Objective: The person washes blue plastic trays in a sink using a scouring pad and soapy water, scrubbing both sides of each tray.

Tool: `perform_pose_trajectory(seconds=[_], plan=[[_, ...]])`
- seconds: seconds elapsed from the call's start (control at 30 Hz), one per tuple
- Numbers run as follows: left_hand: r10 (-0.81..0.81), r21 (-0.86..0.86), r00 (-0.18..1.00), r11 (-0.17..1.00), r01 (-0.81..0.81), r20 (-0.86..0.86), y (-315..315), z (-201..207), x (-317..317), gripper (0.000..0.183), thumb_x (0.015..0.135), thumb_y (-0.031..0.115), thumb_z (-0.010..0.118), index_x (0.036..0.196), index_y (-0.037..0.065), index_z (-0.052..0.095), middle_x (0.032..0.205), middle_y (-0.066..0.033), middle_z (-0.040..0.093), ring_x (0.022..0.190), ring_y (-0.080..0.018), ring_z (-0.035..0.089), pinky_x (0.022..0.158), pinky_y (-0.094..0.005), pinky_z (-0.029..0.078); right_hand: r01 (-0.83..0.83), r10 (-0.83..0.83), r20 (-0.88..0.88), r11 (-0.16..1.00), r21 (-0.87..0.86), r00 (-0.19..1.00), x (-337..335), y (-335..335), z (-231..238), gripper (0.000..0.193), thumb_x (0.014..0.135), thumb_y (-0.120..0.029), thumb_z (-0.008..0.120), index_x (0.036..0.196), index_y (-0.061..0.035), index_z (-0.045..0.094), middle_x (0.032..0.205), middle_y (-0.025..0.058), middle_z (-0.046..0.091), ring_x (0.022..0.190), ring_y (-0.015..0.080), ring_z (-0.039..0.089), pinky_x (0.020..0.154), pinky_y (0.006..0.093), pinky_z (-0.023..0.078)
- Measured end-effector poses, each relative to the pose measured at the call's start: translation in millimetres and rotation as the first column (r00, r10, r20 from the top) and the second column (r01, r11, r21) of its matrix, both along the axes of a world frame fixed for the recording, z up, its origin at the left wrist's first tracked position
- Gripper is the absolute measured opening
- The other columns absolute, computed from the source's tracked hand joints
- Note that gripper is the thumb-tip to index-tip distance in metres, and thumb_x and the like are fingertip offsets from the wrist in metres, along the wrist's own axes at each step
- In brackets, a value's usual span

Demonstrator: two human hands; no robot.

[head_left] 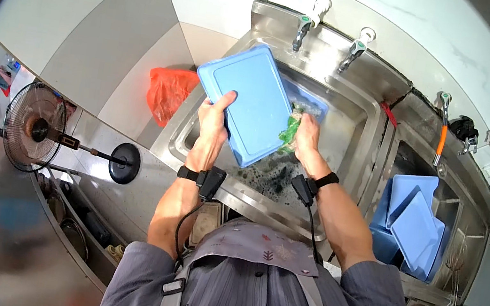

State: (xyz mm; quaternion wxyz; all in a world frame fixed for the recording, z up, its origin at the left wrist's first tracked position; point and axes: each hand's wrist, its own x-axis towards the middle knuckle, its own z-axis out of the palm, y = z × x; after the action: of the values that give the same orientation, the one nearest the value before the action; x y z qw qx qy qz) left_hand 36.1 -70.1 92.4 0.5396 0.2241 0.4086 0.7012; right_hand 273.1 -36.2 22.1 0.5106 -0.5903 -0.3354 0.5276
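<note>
My left hand [213, 123] grips the left edge of a flat, rectangular blue plastic tray [247, 101], thumb on its face. The tray is held tilted above the left basin of a steel sink [360, 140]. At the tray's right edge, my right hand [307, 139] is closed on a crumpled green-and-pale scrubbing cloth [290, 131]; its exact kind is unclear. Behind the tray, another blue plastic piece [313, 101] shows partly in the basin. Dark, foamy water [273, 180] lies below my hands.
Two wall taps [302, 31] overhang the left basin. In the right basin, several blue trays [417, 227] lean together beside a wire whisk [456, 256], under an orange-hosed tap [441, 137]. An orange-red plastic bag [169, 95] hangs left of the sink; a standing fan [38, 128] is farther left.
</note>
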Motion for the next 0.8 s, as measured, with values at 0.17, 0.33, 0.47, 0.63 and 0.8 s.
perform_pose_trajectory(seconds=[0.17,0.33,0.47,0.63,0.8], plan=[[0.081,0.013,0.99,0.996,-0.083,0.111,11,3,20,0.043,0.082,0.005,0.082,0.12,-0.005,0.065,0.113,-0.0164,0.072,0.099,-0.0263,0.071,0.092,-0.0407,0.058,0.242,-0.233,-0.136,0.969,0.051,0.963,-13,8,-5,0.033,0.105,-0.032,0.045,0.102,-0.003,0.06,0.091,0.0062,0.063,0.082,0.019,0.06,0.073,0.0384,0.05],[0.326,0.085,0.937,0.938,-0.337,0.124,30,15,36,0.042,0.083,0.005,0.081,0.12,-0.003,0.066,0.112,-0.0144,0.072,0.099,-0.0261,0.07,0.092,-0.0399,0.057,0.112,-0.089,-0.42,0.993,0.032,0.903,-59,-24,22,0.037,0.114,-0.034,0.035,0.114,-0.0057,0.059,0.088,0.0063,0.065,0.071,0.0165,0.063,0.064,0.032,0.055],[0.427,0.052,0.894,0.898,-0.437,0.138,36,20,-7,0.041,0.083,0.005,0.08,0.12,-0.004,0.065,0.111,-0.0148,0.072,0.098,-0.027,0.07,0.091,-0.0415,0.058,-0.12,0.077,-0.438,0.99,-0.073,0.896,-84,-58,64,0.039,0.115,-0.035,0.034,0.12,-0.0041,0.058,0.093,0.0084,0.068,0.068,0.0173,0.064,0.059,0.0334,0.057],[0.359,0.07,0.903,0.921,-0.384,0.234,41,32,-42,0.048,0.087,0.011,0.078,0.128,-0.006,0.06,0.119,-0.0175,0.068,0.107,-0.0321,0.069,0.096,-0.0472,0.057,-0.305,0.283,-0.342,0.952,-0.01,0.896,-62,-44,72,0.029,0.111,-0.024,0.052,0.121,-0.001,0.065,0.098,0.0084,0.073,0.078,0.0161,0.068,0.068,0.032,0.059],[0.207,0.121,0.924,0.959,-0.257,0.321,27,34,-35,0.055,0.094,0.016,0.072,0.141,-0.004,0.051,0.134,-0.0205,0.062,0.119,-0.0354,0.064,0.103,-0.0535,0.054,-0.319,0.159,0.526,0.919,0.229,0.836,-5,7,78,0.034,0.104,-0.03,0.061,0.116,0.0024,0.064,0.102,0.0134,0.073,0.088,0.0265,0.068,0.081,0.0417,0.056]])
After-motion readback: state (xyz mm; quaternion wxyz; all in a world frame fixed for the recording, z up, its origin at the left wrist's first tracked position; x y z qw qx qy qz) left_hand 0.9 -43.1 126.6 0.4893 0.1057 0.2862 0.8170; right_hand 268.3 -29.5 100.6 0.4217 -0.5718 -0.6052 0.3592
